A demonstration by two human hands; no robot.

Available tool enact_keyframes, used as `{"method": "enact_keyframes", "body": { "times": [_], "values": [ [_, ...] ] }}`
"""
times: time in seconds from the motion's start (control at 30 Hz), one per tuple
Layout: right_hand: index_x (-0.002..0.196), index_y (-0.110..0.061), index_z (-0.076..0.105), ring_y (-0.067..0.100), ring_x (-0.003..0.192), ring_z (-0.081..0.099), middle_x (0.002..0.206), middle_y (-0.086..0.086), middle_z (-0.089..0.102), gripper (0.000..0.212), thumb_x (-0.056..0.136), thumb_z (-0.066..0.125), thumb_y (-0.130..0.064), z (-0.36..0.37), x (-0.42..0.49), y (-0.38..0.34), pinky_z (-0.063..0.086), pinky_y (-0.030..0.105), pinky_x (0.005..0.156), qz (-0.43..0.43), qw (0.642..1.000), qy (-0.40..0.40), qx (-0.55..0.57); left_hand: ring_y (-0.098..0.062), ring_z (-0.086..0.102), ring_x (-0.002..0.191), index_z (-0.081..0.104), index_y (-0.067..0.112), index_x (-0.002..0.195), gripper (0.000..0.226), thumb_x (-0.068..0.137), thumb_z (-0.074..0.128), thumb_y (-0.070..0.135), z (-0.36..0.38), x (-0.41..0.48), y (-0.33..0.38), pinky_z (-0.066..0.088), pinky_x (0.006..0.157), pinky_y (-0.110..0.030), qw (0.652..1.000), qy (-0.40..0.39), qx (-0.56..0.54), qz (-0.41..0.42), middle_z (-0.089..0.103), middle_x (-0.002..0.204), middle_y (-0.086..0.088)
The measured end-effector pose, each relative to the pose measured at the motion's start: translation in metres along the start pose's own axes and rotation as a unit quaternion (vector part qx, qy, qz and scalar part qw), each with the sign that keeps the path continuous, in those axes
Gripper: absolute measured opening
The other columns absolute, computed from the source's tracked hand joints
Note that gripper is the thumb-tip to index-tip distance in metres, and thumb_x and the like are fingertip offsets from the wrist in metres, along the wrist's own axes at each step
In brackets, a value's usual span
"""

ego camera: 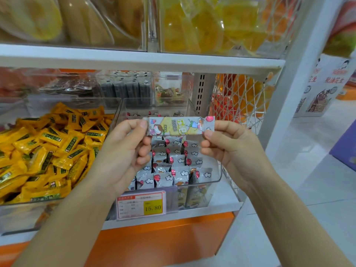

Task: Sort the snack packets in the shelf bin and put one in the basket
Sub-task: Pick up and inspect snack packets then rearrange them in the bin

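A long silver snack packet point(180, 125) with cartoon print is held level above the clear shelf bin point(217, 174). My left hand point(127, 149) pinches its left end between thumb and forefinger. My right hand point(223, 143) pinches its right end the same way. Below it, several matching silver packets point(173, 162) with cloud and balloon prints stand in rows inside the bin. No basket is in view.
A clear bin heaped with yellow packets point(48, 151) sits to the left. A price tag point(141, 205) reading 15.80 hangs on the bin's front. Dark packets point(125, 89) fill bins behind. A white wire mesh panel point(240, 101) closes the shelf's right end, with floor point(308, 170) beyond.
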State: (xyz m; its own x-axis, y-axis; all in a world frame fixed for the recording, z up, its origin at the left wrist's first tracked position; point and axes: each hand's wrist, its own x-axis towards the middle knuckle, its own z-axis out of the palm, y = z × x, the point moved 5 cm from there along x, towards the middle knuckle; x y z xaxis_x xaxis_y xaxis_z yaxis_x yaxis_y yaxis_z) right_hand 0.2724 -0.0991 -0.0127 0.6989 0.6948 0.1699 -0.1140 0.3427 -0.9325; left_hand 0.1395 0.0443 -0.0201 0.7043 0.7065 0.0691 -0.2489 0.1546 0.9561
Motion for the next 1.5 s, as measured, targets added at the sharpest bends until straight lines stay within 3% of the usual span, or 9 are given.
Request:
{"method": "enact_keyframes", "body": {
  "times": [0.3, 0.53, 0.67, 0.73, 0.83, 0.97, 1.1, 1.23, 1.5],
  "values": [
    [0.103, 0.001, 0.058, 0.015, 0.055, 0.064, 0.064, 0.008, 0.065, 0.018, 0.086, 0.057, 0.006, 0.002, 0.000, 0.002, 0.054, 0.022, 0.054, -0.019, 0.999, 0.018, -0.039, -0.005, 0.043, 0.042, 0.056, 0.010, 0.091, 0.012, 0.093, 0.046, 0.004, -0.003, 0.004, 0.001, 0.035, 0.037, -0.016, 0.999, -0.001, -0.042, 0.007, 0.052, 0.051, 0.004],
    [0.082, -0.004, 0.052, 0.023, 0.061, 0.067, 0.064, 0.002, 0.063, 0.013, 0.089, 0.060, -0.010, 0.006, -0.004, -0.001, 0.055, 0.026, 0.053, -0.066, 0.988, 0.030, -0.136, -0.010, 0.052, 0.046, 0.063, 0.018, 0.106, 0.030, 0.091, 0.044, -0.001, 0.002, 0.002, 0.003, 0.043, 0.041, -0.022, 0.993, -0.015, 0.112, 0.029, 0.058, 0.054, 0.002],
    [0.078, -0.005, 0.051, 0.025, 0.070, 0.070, 0.086, 0.014, 0.060, 0.015, 0.085, 0.061, 0.003, 0.009, -0.005, -0.004, 0.056, 0.027, 0.056, -0.076, 0.980, 0.003, -0.182, -0.018, 0.049, 0.046, 0.061, 0.007, 0.099, 0.018, 0.091, 0.050, 0.018, 0.002, 0.003, 0.001, 0.040, 0.040, -0.026, 0.994, -0.019, 0.108, 0.004, 0.055, 0.051, -0.002],
    [0.078, -0.007, 0.052, 0.027, 0.074, 0.070, 0.095, 0.012, 0.059, 0.017, 0.083, 0.063, 0.004, 0.011, -0.006, -0.005, 0.057, 0.031, 0.059, -0.076, 0.975, -0.009, -0.209, -0.019, 0.047, 0.047, 0.063, 0.011, 0.096, 0.024, 0.090, 0.052, 0.032, 0.001, 0.001, 0.000, 0.039, 0.042, -0.027, 0.987, -0.032, 0.153, 0.027, 0.054, 0.051, -0.001],
    [0.089, -0.008, 0.054, 0.029, 0.077, 0.070, 0.102, 0.018, 0.059, 0.013, 0.084, 0.065, -0.005, 0.011, -0.006, -0.002, 0.059, 0.039, 0.063, -0.043, 0.984, -0.016, -0.172, -0.014, 0.046, 0.046, 0.067, 0.020, 0.100, 0.019, 0.091, 0.052, 0.028, 0.003, -0.002, 0.004, 0.040, 0.043, -0.022, 0.979, -0.057, 0.188, 0.059, 0.055, 0.054, 0.001],
    [0.101, -0.013, 0.064, 0.019, 0.080, 0.068, 0.100, 0.013, 0.061, 0.015, 0.087, 0.062, -0.008, 0.013, -0.007, -0.005, 0.058, 0.029, 0.059, -0.071, 0.975, -0.012, -0.211, -0.008, 0.050, 0.048, 0.066, 0.038, 0.104, 0.025, 0.087, 0.058, 0.020, 0.006, -0.005, 0.005, 0.040, 0.043, -0.018, 0.970, -0.074, 0.223, 0.064, 0.062, 0.061, 0.005],
    [0.088, -0.015, 0.069, 0.011, 0.074, 0.068, 0.081, -0.003, 0.069, 0.013, 0.084, 0.064, -0.004, 0.014, -0.007, -0.006, 0.055, 0.021, 0.059, -0.085, 0.973, 0.000, -0.216, -0.001, 0.051, 0.046, 0.061, 0.040, 0.109, 0.035, 0.084, 0.063, 0.016, 0.009, -0.009, 0.007, 0.043, 0.045, -0.017, 0.957, -0.073, 0.267, 0.082, 0.063, 0.080, 0.009],
    [0.072, -0.016, 0.067, -0.004, 0.065, 0.061, 0.071, -0.014, 0.066, 0.012, 0.082, 0.067, -0.009, 0.013, -0.009, -0.011, 0.045, 0.008, 0.058, -0.126, 0.957, 0.033, -0.260, -0.007, 0.055, 0.045, 0.063, 0.039, 0.100, 0.030, 0.081, 0.066, 0.015, 0.013, -0.010, 0.006, 0.049, 0.048, -0.019, 0.951, -0.081, 0.288, 0.081, 0.064, 0.055, 0.003],
    [0.067, -0.018, 0.067, -0.002, 0.063, 0.056, 0.069, -0.009, 0.065, 0.015, 0.081, 0.068, -0.013, 0.016, -0.012, -0.011, 0.046, 0.011, 0.059, -0.164, 0.944, 0.070, -0.279, -0.017, 0.058, 0.042, 0.068, 0.025, 0.075, 0.010, 0.082, 0.061, 0.025, 0.016, -0.012, 0.007, 0.050, 0.042, -0.024, 0.960, -0.045, 0.255, 0.108, 0.063, 0.064, -0.003]
  ]
}}
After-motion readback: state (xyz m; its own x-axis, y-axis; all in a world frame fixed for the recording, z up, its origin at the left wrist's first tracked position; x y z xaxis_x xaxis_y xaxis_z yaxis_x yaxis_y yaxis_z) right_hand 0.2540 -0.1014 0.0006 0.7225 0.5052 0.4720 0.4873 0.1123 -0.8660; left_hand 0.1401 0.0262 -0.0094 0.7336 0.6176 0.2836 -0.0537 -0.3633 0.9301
